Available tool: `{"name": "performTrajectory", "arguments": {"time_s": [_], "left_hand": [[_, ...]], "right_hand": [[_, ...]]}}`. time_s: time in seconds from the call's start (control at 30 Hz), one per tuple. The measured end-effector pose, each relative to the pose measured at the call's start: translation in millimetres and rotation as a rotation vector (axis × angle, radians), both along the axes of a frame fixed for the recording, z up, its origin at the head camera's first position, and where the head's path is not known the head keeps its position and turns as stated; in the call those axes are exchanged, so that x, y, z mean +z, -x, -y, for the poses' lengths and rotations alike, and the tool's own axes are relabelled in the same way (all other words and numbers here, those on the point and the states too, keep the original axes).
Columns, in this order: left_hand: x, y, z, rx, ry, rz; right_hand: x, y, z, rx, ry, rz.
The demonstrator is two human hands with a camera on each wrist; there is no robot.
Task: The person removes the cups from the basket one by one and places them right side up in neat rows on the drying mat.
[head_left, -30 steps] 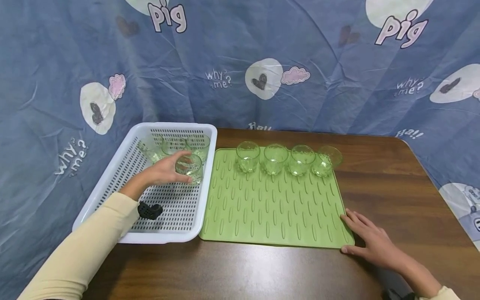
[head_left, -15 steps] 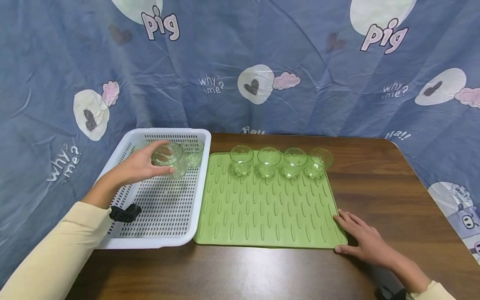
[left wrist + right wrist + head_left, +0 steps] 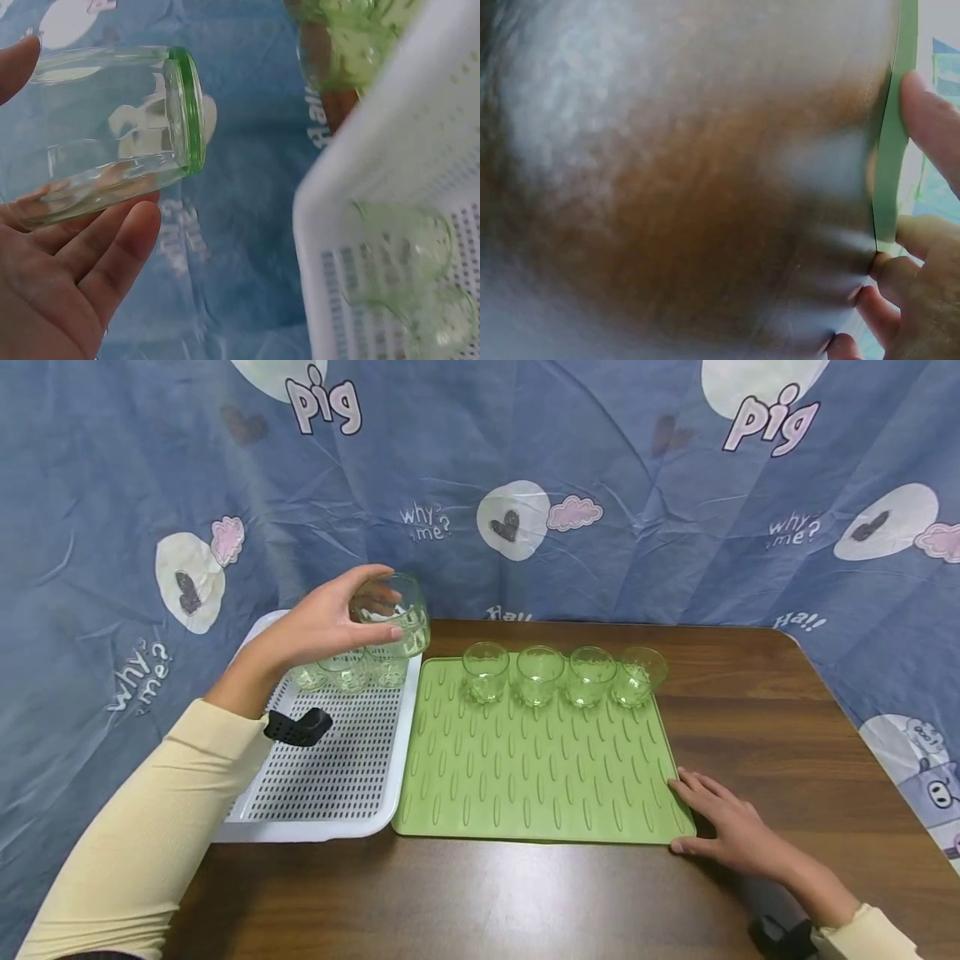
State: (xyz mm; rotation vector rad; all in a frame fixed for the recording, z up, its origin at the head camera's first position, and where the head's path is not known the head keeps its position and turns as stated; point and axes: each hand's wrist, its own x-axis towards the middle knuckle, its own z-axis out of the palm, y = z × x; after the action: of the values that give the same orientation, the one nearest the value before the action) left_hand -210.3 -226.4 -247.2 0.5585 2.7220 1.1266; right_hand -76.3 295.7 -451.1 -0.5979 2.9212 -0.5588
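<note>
My left hand (image 3: 322, 618) grips a clear, green-tinted drinking glass (image 3: 401, 627), thumb on one side and fingers on the other, raised over the back right of the white basket (image 3: 408, 760). In the left wrist view the same glass (image 3: 112, 135) shows its thick green base. Below it, glasses (image 3: 347, 675) stand in a row in the basket, partly hidden by the hand. Several more glasses (image 3: 538, 675) line the back of the green mat (image 3: 540, 768). My right hand (image 3: 731, 827) touches the mat's front right corner with relaxed fingers.
The mat lies against the basket's right side on a brown wooden table (image 3: 540, 893). A blue printed cloth (image 3: 570, 568) hangs close behind the table's back edge. The rightmost glass (image 3: 637, 677) on the mat leans near its right edge.
My left hand has lifted the glass up out of the basket and moved it back and to the right since half a second ago. My right hand stays at the mat's corner.
</note>
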Motion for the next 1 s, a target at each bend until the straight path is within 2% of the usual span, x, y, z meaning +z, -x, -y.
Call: {"name": "performTrajectory", "arguments": {"time_s": [0.3,0.4,0.57,0.67,0.8,1.0], "left_hand": [[6.9,11.4,-42.0,-0.062,0.112,-0.020],[6.7,19.0,-61.6,-0.091,0.122,-0.012],[-2.4,32.8,-92.7,-0.138,0.114,0.018],[-9.1,35.8,-107.1,-0.164,0.110,0.016],[-15.4,35.2,-128.8,-0.205,0.105,0.012],[-26.8,30.3,-157.8,-0.285,0.157,0.006]], "right_hand": [[-4.0,-3.6,-0.2,-0.005,0.007,0.001],[-3.8,-2.6,-2.8,-0.007,0.012,0.004],[-1.3,-0.4,-2.1,-0.007,0.017,0.028],[-2.1,0.3,-1.3,0.003,0.014,0.014],[-2.5,0.7,-2.9,0.008,0.005,-0.020],[-1.8,0.9,-2.5,-0.002,-0.007,0.000]]}}
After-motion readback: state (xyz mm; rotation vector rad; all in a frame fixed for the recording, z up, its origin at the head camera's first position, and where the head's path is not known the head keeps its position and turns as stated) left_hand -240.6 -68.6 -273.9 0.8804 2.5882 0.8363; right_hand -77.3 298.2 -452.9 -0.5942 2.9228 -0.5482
